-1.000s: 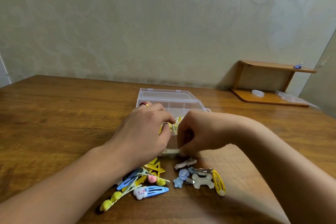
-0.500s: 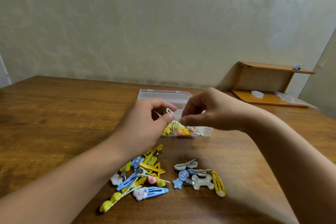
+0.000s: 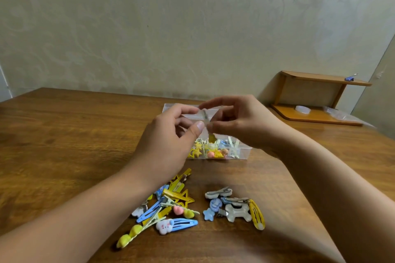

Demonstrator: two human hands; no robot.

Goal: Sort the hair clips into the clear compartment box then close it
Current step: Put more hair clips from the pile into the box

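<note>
Both hands have risen since a second ago, when they were low by the box [image 3: 241, 151]. Loose clips [image 3: 177, 205] lie nearer than it. Above the box, left hand [image 3: 168, 141] and right hand [image 3: 241, 124] pinch one small clip [image 3: 205, 115]. Beyond it, right, stands a shelf [image 3: 316, 96].

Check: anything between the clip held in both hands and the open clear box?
Nothing visible. Left hand and right hand pinch the small clip above the clear box; its lid is open, compartments exposed below.
</note>
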